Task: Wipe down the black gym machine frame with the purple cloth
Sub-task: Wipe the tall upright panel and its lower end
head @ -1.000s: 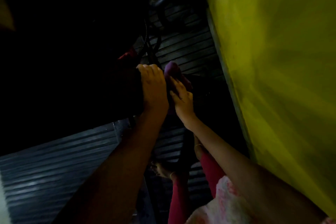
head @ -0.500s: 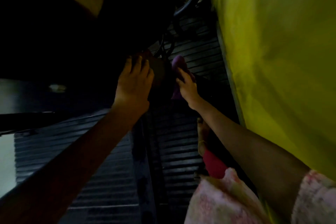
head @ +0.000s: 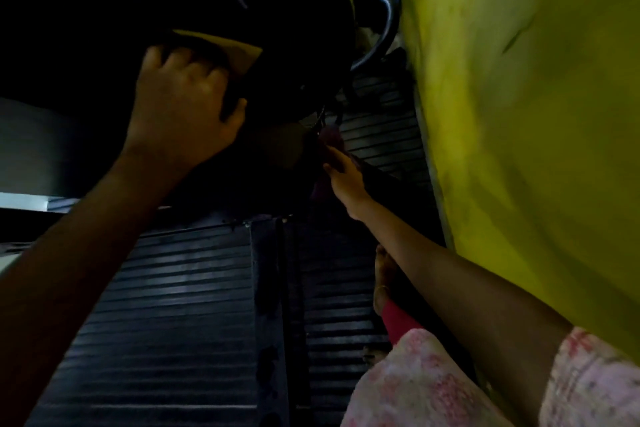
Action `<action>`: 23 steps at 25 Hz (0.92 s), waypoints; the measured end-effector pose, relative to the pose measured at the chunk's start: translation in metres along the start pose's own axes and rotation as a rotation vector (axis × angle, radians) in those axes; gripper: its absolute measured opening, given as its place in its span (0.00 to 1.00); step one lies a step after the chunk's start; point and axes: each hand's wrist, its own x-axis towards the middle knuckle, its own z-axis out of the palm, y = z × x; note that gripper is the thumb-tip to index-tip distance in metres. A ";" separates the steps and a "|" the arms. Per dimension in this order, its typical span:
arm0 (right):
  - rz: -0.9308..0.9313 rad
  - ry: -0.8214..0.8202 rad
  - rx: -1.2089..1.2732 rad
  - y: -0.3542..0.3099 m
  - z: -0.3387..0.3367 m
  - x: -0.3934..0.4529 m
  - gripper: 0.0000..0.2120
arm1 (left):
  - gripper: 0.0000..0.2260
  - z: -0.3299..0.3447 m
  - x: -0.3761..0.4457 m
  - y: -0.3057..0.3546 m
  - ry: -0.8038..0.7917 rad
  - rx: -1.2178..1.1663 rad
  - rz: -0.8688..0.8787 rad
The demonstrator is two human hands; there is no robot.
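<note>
Very dark. Yellow-green wall [head: 519, 114] crowds the right side, ribbed black floor mat [head: 173, 305] below, curved metal tube [head: 381, 28] up top by the wall. Left hand [head: 183, 111] curls over the edge of the black machine frame [head: 277, 45], gripping it. Right hand [head: 346, 177] reaches low, fingers pressing the purple cloth [head: 330, 135] onto a dark frame part; clenched or flat, cannot tell. Cloth bunched, running roughly vertical, mostly hidden behind the hand.

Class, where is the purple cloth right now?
In the head view, just right of centre, the purple cloth sits under the right hand, against the dark machine frame.
</note>
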 end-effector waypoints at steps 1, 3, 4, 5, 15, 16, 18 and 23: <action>-0.046 -0.025 -0.009 -0.006 0.005 -0.006 0.19 | 0.19 0.001 -0.001 0.003 -0.017 0.024 0.060; -0.114 -0.081 -0.024 -0.014 0.011 -0.020 0.19 | 0.18 0.004 -0.001 0.007 -0.023 0.077 0.199; -0.104 -0.077 0.004 -0.019 0.008 -0.022 0.19 | 0.17 0.004 0.000 0.008 -0.020 0.095 0.225; -0.060 -0.062 0.055 -0.022 0.006 -0.019 0.19 | 0.16 0.002 0.000 0.007 -0.018 0.102 0.237; -0.319 0.001 -0.066 -0.091 0.037 -0.069 0.19 | 0.15 -0.069 -0.030 -0.050 0.318 -0.095 0.168; -0.238 0.026 -0.065 -0.101 0.039 -0.073 0.19 | 0.16 -0.085 -0.037 -0.069 0.330 -0.050 0.145; -0.169 0.039 -0.079 -0.118 0.042 -0.086 0.19 | 0.19 -0.106 -0.045 -0.109 0.328 0.036 0.097; -0.316 -0.084 -0.192 -0.150 0.051 -0.115 0.19 | 0.19 -0.120 -0.054 -0.146 0.351 0.220 0.024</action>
